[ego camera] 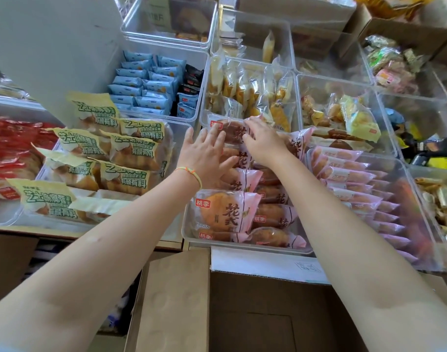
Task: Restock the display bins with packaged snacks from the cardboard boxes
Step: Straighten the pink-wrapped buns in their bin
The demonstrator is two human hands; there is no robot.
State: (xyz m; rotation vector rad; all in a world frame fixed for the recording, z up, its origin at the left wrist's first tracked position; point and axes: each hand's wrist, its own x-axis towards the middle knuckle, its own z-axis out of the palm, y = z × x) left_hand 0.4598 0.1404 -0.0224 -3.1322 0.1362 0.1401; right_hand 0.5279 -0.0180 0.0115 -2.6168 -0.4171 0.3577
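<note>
A clear display bin (188, 233) in front of me holds several pink-wrapped bread packs (223, 214) in rows. My left hand (204, 153) lies flat with straight fingers on the packs at the bin's far left. Beside it, my right hand (261, 141) presses with spread fingers on the farthest pink pack (231, 130) near the back wall. Neither hand grips anything. An open cardboard box (171, 301) stands directly below my arms; it looks empty where its inside shows.
Green-labelled bread packs (126, 148) fill the bin to the left, with red packs (11, 148) beyond. Blue packets (146, 82) and yellow pastries (250, 90) sit in bins behind. A bin of slim pink packs (357, 186) lies to the right. More cardboard boxes (395, 29) stand at the back right.
</note>
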